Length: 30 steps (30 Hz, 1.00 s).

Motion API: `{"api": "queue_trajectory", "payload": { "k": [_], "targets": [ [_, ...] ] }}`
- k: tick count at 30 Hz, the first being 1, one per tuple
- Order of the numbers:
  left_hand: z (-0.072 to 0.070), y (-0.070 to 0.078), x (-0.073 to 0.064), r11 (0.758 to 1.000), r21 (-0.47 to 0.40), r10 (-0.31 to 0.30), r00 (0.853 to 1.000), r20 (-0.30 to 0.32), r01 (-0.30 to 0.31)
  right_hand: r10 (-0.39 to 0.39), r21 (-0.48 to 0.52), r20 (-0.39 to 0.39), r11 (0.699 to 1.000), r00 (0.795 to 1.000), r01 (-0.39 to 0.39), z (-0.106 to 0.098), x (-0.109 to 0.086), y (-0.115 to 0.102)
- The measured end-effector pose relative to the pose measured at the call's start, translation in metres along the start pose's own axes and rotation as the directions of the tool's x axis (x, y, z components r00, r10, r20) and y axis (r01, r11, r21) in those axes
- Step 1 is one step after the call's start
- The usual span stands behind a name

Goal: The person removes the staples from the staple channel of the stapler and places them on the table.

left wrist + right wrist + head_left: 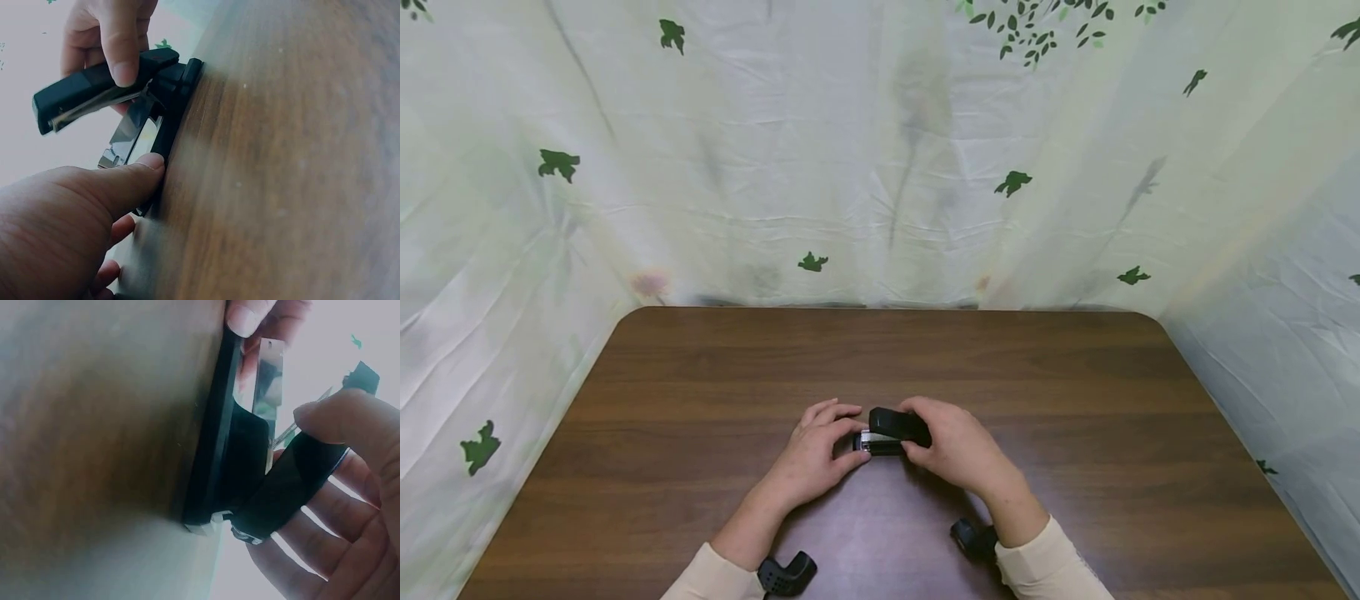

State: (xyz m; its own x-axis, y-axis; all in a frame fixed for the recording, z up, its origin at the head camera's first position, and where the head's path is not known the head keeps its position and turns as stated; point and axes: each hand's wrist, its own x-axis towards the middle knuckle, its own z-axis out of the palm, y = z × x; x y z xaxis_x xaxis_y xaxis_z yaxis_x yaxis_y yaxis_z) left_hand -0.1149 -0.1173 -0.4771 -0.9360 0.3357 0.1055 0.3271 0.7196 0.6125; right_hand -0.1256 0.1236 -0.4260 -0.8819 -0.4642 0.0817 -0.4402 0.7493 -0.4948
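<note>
A black stapler (898, 426) stands on the table with its top arm swung up from its base (178, 112). My left hand (816, 457) grips the front end of the base between thumb and fingers. The thumb of my right hand (961, 443) lies on one side of the raised top arm (290, 481), with the fingers on the other side. Between the arm and the base the metal staple channel (269, 381) is exposed, and a thin spring (286, 434) shows beside it. The hinge end sits toward my right hand.
The brown wooden table (700, 358) has rounded far corners. White cloth (850, 150) printed with green leaves hangs behind it and at both sides. A black wrist device (787, 575) is on my left wrist and another (973, 540) on my right.
</note>
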Motion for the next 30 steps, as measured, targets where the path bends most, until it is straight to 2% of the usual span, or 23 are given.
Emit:
{"api": "queue_trajectory", "payload": {
  "k": [8, 14, 23, 30],
  "targets": [
    [0.0, 0.0, 0.0, 1.0, 0.002, 0.009, 1.0, -0.007, -0.009, 0.035, 0.024, -0.039, 0.999, 0.999, -0.035, -0.009, -0.002, 0.004],
    [0.001, -0.001, 0.001, 1.0, 0.01, 0.005, 1.0, -0.012, -0.004, 0.058, 0.06, -0.028, 0.997, 0.998, -0.057, -0.013, -0.002, 0.006],
    [0.0, 0.002, 0.0, 1.0, 0.007, -0.01, 1.0, -0.008, 0.01, 0.117, 0.19, 0.001, 0.975, 0.993, -0.115, -0.02, -0.005, 0.01],
    [0.001, 0.002, 0.0, 1.0, 0.006, -0.005, 1.0, -0.017, 0.005, 0.094, 0.231, -0.002, 0.969, 0.996, -0.091, -0.022, -0.004, 0.013]
  ]
}}
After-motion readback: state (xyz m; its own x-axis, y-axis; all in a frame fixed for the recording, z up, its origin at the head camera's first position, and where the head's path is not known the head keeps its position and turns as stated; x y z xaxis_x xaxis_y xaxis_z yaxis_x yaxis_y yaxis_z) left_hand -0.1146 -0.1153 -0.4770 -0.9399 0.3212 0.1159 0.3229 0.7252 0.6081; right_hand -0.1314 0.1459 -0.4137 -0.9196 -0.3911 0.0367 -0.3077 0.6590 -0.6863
